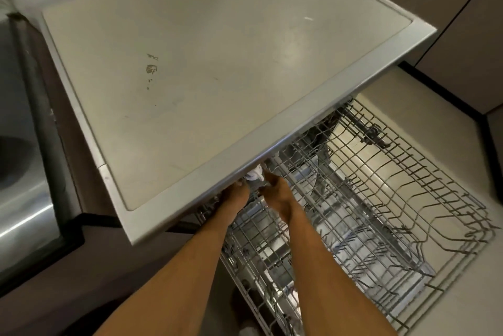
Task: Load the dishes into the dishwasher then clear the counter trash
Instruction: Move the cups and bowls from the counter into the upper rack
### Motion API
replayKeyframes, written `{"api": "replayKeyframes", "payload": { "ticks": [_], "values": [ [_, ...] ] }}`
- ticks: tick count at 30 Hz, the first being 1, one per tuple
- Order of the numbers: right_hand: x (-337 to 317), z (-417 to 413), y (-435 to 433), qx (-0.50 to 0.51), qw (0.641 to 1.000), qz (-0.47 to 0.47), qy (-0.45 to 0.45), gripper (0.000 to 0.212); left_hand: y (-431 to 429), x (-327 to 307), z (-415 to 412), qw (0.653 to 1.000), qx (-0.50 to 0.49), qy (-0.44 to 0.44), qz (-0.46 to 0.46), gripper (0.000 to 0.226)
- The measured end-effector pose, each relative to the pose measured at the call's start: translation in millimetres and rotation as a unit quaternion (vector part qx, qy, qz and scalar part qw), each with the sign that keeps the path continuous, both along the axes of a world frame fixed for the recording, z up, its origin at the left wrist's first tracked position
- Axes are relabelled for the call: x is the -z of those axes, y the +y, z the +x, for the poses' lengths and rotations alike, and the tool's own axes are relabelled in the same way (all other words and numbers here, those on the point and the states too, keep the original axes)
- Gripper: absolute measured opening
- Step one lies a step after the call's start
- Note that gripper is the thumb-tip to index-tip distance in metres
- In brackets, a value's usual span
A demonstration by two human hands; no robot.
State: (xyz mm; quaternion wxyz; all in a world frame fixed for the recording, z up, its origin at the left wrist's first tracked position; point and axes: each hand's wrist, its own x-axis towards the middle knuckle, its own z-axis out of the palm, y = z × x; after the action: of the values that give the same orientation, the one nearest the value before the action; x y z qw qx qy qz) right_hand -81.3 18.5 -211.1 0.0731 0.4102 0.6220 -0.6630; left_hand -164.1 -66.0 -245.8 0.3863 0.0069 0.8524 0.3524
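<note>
A pale, metal-edged countertop (217, 63) fills my view from 10 to 1 o'clock, with a soft glare of light toward its right side. At 2 o'clock stand taupe cabinet fronts (462, 22) above a dark baseboard (435, 85). Pale floor (449, 172) lies at 3. A brushed-steel surface (19, 199) gleams at 9.

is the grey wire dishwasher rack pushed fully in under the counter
No, the grey wire dishwasher rack sticks out well past the pale steel-edged counter.
</note>
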Motion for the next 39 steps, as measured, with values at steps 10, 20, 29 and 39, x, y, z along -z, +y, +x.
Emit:
{"api": "replayKeyframes", "payload": {
  "ticks": [10, 20, 29, 39],
  "values": [
    [-82, 40, -30, -0.033, 0.993, 0.108, -0.023, 0.028, -38, -98, 53, 0.997, 0.031, 0.005, 0.073, 0.033],
    [-176, 59, -71, -0.065, 0.983, 0.166, 0.037, 0.026, -109, -210, 75, 0.983, -0.023, 0.09, 0.157, 0.047],
    [-227, 23, -152, -0.155, 0.959, 0.211, 0.105, 0.021, -215, -262, 58, 0.967, -0.106, 0.161, 0.166, 0.037],
    [-255, -44, -281, -0.229, 0.931, 0.236, 0.155, 0.02, -359, -286, 17, 0.944, -0.188, 0.217, 0.161, 0.031]
  ]
}}
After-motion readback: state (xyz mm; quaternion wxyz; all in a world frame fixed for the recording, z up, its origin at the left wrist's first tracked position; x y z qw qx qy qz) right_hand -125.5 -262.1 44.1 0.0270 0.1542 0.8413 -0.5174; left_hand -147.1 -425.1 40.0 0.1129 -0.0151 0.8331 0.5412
